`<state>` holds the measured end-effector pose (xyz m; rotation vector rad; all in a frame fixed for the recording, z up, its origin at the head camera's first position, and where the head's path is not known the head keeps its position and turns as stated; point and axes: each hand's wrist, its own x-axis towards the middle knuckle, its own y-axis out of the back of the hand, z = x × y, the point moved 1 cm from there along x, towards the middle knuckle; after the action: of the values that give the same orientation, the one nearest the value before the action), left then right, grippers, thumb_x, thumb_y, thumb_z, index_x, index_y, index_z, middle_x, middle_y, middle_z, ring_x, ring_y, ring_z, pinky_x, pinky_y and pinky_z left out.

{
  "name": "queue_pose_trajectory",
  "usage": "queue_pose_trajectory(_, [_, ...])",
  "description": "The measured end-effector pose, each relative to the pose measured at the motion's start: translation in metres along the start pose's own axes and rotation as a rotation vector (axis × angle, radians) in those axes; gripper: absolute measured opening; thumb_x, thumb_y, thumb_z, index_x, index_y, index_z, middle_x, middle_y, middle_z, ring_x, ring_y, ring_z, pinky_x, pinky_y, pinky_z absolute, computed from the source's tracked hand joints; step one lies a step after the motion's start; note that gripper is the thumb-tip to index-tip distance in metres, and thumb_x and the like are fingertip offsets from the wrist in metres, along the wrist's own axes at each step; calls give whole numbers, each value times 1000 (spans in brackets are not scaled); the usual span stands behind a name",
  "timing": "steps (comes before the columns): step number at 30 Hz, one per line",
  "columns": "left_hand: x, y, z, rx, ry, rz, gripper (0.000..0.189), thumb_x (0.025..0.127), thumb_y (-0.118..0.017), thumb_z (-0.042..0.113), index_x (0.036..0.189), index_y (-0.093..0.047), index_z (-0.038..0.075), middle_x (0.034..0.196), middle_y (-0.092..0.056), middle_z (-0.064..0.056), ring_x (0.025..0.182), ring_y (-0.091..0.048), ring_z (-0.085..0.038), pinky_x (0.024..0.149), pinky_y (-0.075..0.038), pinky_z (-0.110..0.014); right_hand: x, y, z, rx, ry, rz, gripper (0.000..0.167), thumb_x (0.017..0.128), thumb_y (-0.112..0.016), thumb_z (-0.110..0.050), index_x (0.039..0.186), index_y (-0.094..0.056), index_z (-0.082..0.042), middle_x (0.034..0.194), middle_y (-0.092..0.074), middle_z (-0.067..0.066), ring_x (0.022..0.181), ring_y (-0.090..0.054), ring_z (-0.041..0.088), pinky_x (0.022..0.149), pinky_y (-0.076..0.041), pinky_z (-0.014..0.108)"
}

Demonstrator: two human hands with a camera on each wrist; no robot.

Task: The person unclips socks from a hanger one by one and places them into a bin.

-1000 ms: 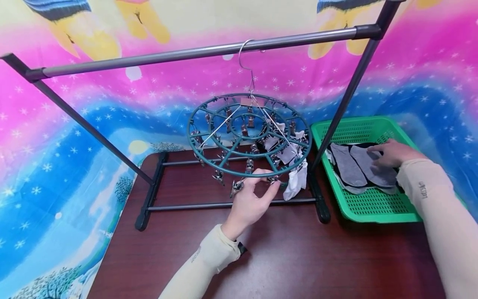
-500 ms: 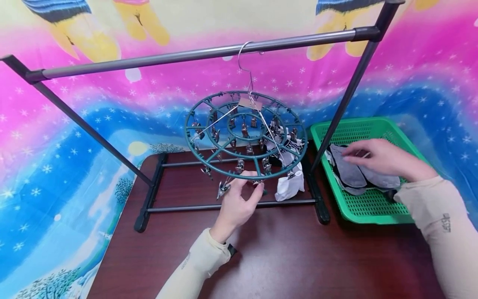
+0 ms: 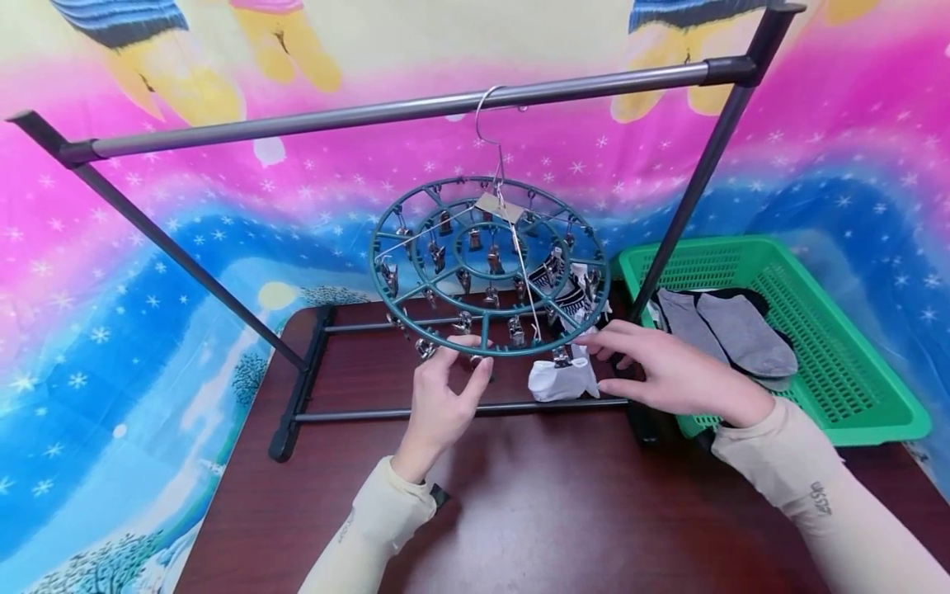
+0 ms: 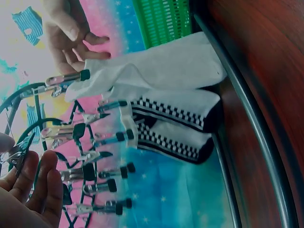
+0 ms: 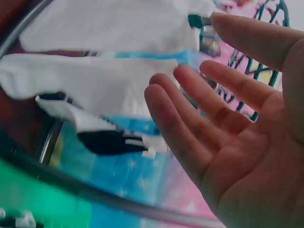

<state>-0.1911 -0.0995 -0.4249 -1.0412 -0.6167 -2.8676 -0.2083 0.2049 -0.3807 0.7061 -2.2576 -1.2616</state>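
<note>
A round green drying hanger [image 3: 486,313] with metal clips hangs by its hook. At its front rim my left hand [image 3: 441,404] pinches one clip [image 4: 21,154] between thumb and fingers. My right hand [image 3: 668,371] is at the right rim, its fingers spread and holding nothing. White socks [image 3: 564,378] hang from clips just left of the right fingertips. In the left wrist view, a plain white sock [image 4: 156,66] hangs alongside socks with black-and-white checks [image 4: 175,111]. The right wrist view shows the open palm [image 5: 247,156] beside the hanging socks.
A dark metal rack [image 3: 401,106] carries the hanger, its feet standing on the brown table [image 3: 564,511]. To the right, behind the right forearm, a green basket [image 3: 876,417] holds grey socks [image 3: 745,334] and darker ones. A patterned cloth [image 3: 171,272] covers the wall behind.
My right hand has left the basket with nothing in it and moved left to the hanger's rim. The hanger has turned, its front rim going left along with my left hand.
</note>
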Motion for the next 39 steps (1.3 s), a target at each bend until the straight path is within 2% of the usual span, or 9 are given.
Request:
queue_pose_trajectory(6, [1,12,-6,14,18,34,29,94,-75,15,122,-69,9,97,-75,-5,80,-69,-16,74,-56,-30,10,-18,-10,-3,-44,-28,54,91,-81,-21,142,-63,-19,108,-57,-1,78,-59,1,68,-54,24])
queue_pose_trajectory(10, [0,20,-11,20,26,45,29,94,-76,14,121,-69,11,94,-75,-4,80,-69,-16,72,-58,-34,14,-31,-10,-30,-52,-27,48,92,-81,-26,137,-67,-19,100,-55,-1,77,-51,6,64,-46,24])
queue_pose_trajectory(14, [-3,26,-16,13,39,50,26,94,-76,14,119,-69,14,93,-75,-1,79,-69,-15,71,-59,-37,19,-43,-14,-61,-46,-11,38,92,-80,-30,128,-73,-17,93,-56,-4,77,-46,7,64,-40,26])
queue_pose_trajectory(20, [-7,33,-19,52,35,59,20,94,-76,15,113,-70,15,89,-73,2,77,-65,-12,69,-56,-33,30,-59,-22,16,22,59,10,95,-77,-25,103,-80,-21,86,-61,-12,74,-49,4,64,-44,23])
queue_pose_trajectory(23, [-10,32,-19,111,-10,63,21,92,-77,15,111,-69,12,87,-71,0,75,-65,-14,66,-56,-33,32,-65,-24,50,66,71,2,95,-77,-25,94,-77,-23,87,-59,-11,77,-49,5,67,-45,24])
queue_pose_trajectory(27, [-13,29,-15,210,-146,90,24,92,-75,13,114,-67,6,94,-71,-5,78,-67,-19,67,-57,-36,32,-70,-26,66,116,51,15,94,-78,-30,85,-68,-24,88,-55,-9,84,-51,8,71,-43,24])
queue_pose_trajectory(33, [-17,23,-11,296,-338,151,25,100,-67,20,116,-64,1,103,-72,-9,83,-68,-20,71,-56,-36,31,-70,-26,116,110,-37,31,94,-78,-28,72,-57,-21,68,-42,-12,68,-43,3,60,-37,21])
queue_pose_trajectory(36, [-18,20,-10,319,-360,153,26,101,-66,23,115,-65,1,99,-73,-7,76,-65,-19,65,-53,-33,30,-70,-26,140,97,-69,31,95,-77,-25,72,-57,-18,64,-41,-12,61,-39,0,55,-37,20])
queue_pose_trajectory(39, [-20,16,-8,298,-333,128,26,99,-68,21,114,-64,1,92,-73,-7,69,-64,-18,60,-52,-31,27,-70,-27,141,86,-91,30,95,-76,-24,73,-56,-17,64,-39,-12,59,-37,0,54,-34,20])
